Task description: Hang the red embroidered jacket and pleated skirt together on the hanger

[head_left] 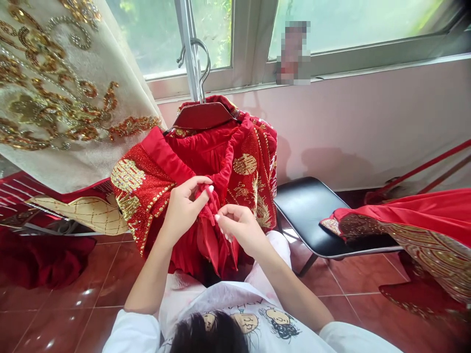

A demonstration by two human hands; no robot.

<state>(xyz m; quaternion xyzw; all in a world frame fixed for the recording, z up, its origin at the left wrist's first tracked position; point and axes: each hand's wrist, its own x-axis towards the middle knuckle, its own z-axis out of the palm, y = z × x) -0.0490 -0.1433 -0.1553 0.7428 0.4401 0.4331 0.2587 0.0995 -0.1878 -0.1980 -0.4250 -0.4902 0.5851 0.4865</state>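
- Fingers of my left hand [184,208]: thumb and forefinger pinched on the red ties [211,215]. Fingers of my right hand [241,225]: curled, thumb and forefinger pinching the same ties just beside. Two hands in all; they hide part of the knot.
- Red garment [176,162], one, at the front of the hanger, directly before me, ties at its waistband. Two round gold emblems [245,164] showing. More patterned red fabric behind it; number of pieces unclear.
- Hanger [206,115], one, its hook by a metal upright.
- Left: one cream gown [121,115], beaded, covering much of that side. Below it, dark red cloth [44,260]; cannot tell whether it touches the floor.
- Right: one black chair [305,211], a red-and-gold cloth [415,215] partly over its seat.
- Floor [353,274]: glossy red tiles. Pale pink wall [331,117]; windows [353,29] above, greenery beyond.
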